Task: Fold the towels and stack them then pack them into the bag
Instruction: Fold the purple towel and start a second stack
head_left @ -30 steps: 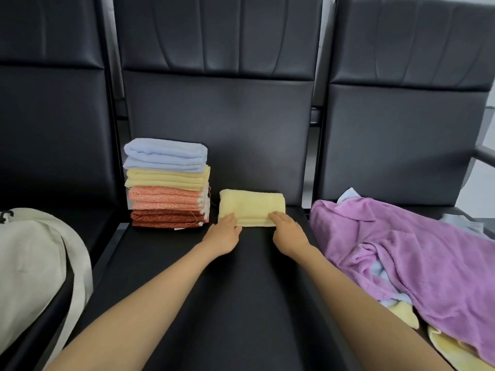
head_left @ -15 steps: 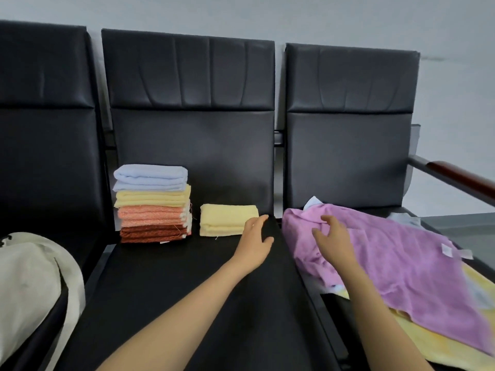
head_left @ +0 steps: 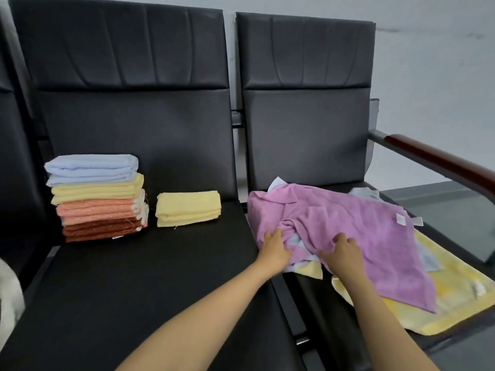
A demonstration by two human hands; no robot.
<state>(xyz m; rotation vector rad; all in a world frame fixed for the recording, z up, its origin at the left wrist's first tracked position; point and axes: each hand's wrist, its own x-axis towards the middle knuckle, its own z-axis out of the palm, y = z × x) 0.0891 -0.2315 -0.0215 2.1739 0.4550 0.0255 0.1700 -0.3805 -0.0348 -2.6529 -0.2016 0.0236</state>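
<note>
Both hands are on the purple towel point(head_left: 375, 228), which lies loose and crumpled on the seat of the right chair point(head_left: 308, 129), in the middle right of the frame. The left hand point(head_left: 276, 250) holds the towel at its near left edge. Its fingers point(head_left: 273, 234) are curled into a bunch of the cloth, and the tips are hidden in the fold. The right hand point(head_left: 345, 250) lies just beside it, on top of the same towel, with the fingers curled, pressed together and pinching the cloth. Between the two hands a piece of a light blue towel point(head_left: 296, 241) shows from below the purple one. Under this heap an unfolded yellow towel point(head_left: 450, 295) is spread flat and reaches to the lower right of the frame.

On the seat of the middle chair point(head_left: 134, 277), in the left half of the frame, stands a stack of folded towels point(head_left: 96, 199). It has light blue on top, then yellow, then salmon, then dark red-brown at the bottom. Just beside the stack, to its right in the picture and not touching it, lies one folded yellow towel point(head_left: 187, 208) alone. Both rest near the backrest. At the lower left edge of the frame a small part of the pale bag point(head_left: 8, 298) is seen. A dark red armrest point(head_left: 442, 162) runs to the right edge.
</note>
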